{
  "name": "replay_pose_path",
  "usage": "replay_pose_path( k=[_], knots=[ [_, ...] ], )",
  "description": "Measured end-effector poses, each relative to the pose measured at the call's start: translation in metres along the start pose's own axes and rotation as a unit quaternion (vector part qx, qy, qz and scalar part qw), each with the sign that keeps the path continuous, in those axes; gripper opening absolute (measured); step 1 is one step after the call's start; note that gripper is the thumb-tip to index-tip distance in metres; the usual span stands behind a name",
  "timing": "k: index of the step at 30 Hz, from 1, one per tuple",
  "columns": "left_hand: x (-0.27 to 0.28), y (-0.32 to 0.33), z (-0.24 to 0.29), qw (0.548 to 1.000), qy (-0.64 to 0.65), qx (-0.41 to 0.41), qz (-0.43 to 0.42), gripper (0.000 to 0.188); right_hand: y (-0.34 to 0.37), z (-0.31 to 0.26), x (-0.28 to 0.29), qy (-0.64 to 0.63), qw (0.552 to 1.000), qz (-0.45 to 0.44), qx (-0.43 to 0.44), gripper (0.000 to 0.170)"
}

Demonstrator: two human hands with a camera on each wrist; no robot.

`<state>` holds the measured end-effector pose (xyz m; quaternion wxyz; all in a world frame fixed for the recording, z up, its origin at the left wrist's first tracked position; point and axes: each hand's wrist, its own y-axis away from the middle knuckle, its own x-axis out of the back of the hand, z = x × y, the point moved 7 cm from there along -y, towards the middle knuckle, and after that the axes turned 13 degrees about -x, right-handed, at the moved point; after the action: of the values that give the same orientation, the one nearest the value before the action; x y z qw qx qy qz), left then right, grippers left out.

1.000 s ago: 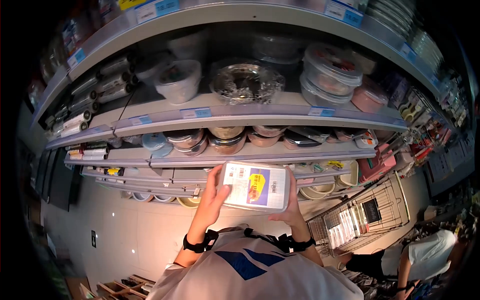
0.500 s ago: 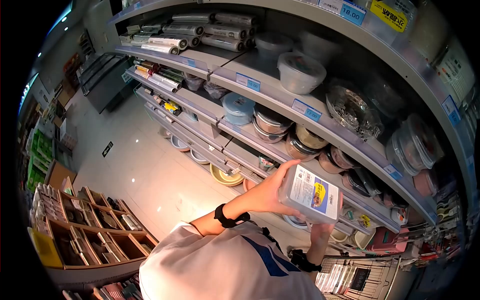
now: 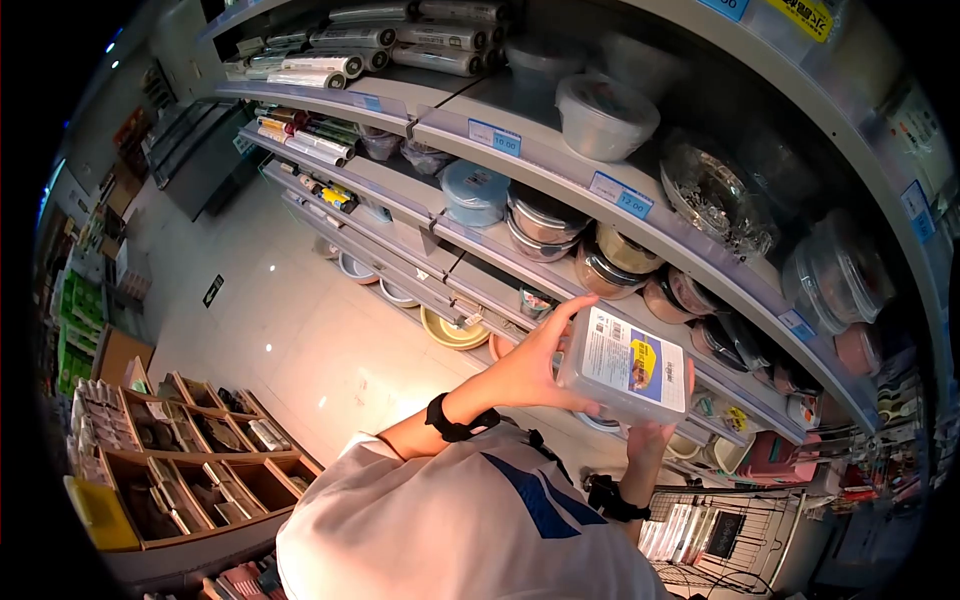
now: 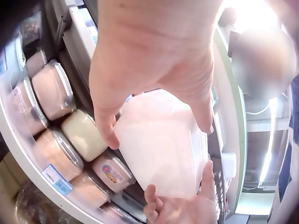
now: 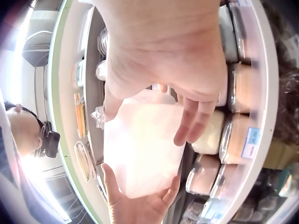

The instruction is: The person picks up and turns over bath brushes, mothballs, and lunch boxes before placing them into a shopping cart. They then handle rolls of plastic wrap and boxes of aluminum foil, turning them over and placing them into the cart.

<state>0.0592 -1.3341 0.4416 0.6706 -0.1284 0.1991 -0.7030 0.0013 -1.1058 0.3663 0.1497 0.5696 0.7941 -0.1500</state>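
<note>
A translucent plastic food container with a white, blue and yellow label on its upper face is held in front of the shelves. My left hand grips its left end, thumb and fingers spread along opposite edges. At the far end my right hand holds it, partly hidden behind the box in the head view. The left wrist view has the container's plain pale underside between both hands. From the right wrist, my right hand spans the box's near end, with its fingers along the sides.
Shelves hold lidded bowls, wrapped foil trays and film rolls. Basins sit low down near the floor. A wire shopping cart stands at lower right, and a compartmented wooden display at lower left.
The head view has swung left along the aisle, placing the container and hands further right in it. Both hands keep holding the container, now tilted in view. Little differs over the last half second.
</note>
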Motion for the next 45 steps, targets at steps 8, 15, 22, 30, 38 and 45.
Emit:
replay_pose_path(
  k=[8, 15, 22, 30, 38, 45],
  knots=[
    [0.036, -0.004, 0.009, 0.988, -0.137, -0.063, 0.044, 0.113, -0.011, 0.011, 0.006, 0.053, 0.999, -0.008, -0.005, 0.117],
    [0.122, -0.017, 0.068, 0.932, -0.059, -0.223, 0.278, 0.107, -0.014, -0.007, -0.010, 0.074, 0.996, -0.053, 0.014, 0.082],
    [0.213, -0.051, 0.123, 0.859, -0.252, -0.310, 0.319, 0.101, -0.011, -0.011, 0.005, 0.107, 0.994, -0.012, 0.015, 0.073],
    [0.286, -0.113, 0.148, 0.857, -0.299, -0.321, 0.271, 0.091, 0.005, -0.014, 0.022, 0.122, 0.992, 0.004, 0.008, 0.061],
    [0.317, -0.158, 0.112, 0.875, -0.324, -0.253, 0.254, 0.065, 0.024, -0.014, 0.043, 0.183, 0.981, 0.057, -0.009, 0.048],
    [0.318, -0.168, 0.090, 0.773, -0.559, -0.150, 0.259, 0.056, 0.037, -0.021, 0.052, 0.248, 0.964, 0.099, -0.004, 0.043]
  ],
)
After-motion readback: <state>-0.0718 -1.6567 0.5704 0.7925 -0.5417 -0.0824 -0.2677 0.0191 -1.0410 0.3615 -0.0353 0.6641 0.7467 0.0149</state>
